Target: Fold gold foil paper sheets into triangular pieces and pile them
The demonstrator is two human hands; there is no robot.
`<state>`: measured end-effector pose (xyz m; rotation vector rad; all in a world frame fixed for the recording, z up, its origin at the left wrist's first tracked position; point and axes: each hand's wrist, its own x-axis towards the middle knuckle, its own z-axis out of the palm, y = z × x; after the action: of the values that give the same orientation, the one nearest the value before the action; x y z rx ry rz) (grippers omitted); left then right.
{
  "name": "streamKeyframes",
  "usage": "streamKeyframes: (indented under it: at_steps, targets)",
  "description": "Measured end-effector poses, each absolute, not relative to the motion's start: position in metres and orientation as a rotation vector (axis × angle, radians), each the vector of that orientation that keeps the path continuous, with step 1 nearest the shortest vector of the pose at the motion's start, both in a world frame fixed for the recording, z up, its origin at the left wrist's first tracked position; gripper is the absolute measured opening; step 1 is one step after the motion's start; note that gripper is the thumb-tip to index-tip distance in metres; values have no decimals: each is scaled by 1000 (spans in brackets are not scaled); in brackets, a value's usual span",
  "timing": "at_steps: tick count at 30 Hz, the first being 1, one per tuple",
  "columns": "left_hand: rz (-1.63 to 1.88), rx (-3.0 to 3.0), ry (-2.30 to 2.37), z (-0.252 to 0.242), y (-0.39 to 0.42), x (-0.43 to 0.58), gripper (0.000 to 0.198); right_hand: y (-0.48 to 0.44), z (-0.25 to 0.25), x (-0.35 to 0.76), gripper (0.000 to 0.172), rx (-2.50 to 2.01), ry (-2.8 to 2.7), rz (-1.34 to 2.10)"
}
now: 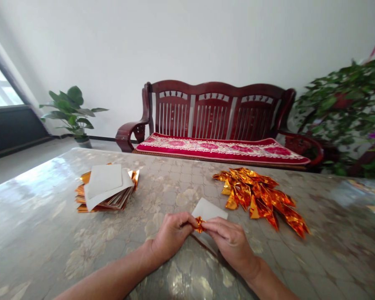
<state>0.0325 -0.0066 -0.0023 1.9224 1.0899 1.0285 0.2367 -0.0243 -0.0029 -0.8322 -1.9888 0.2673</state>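
Observation:
Between the fingertips of both hands is a small piece of shiny orange-gold foil paper (199, 225), partly hidden by the fingers. My left hand (175, 230) pinches its left end, and my right hand (231, 239) pinches the right end. A white sheet of paper (208, 209) lies on the table under and just behind the hands. To the right, several folded gold foil pieces (262, 193) with pointed ends are heaped together. A stack of paper sheets (108, 187), pale on top with gold foil edges showing, lies to the left.
The patterned, glossy table (162, 183) reaches toward a dark red wooden bench (212, 110) with a red floral cover (218, 146). A clear plastic bag (356, 193) lies at the table's right side. Potted plants (73, 108) stand left and right.

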Motion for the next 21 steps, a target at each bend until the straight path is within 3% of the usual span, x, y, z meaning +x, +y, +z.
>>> streamKeyframes:
  at_steps: [21]
  targets:
    - [1163, 1942, 1141, -3, -5, 33, 23, -23, 5, 233, 26, -830, -1963, 194]
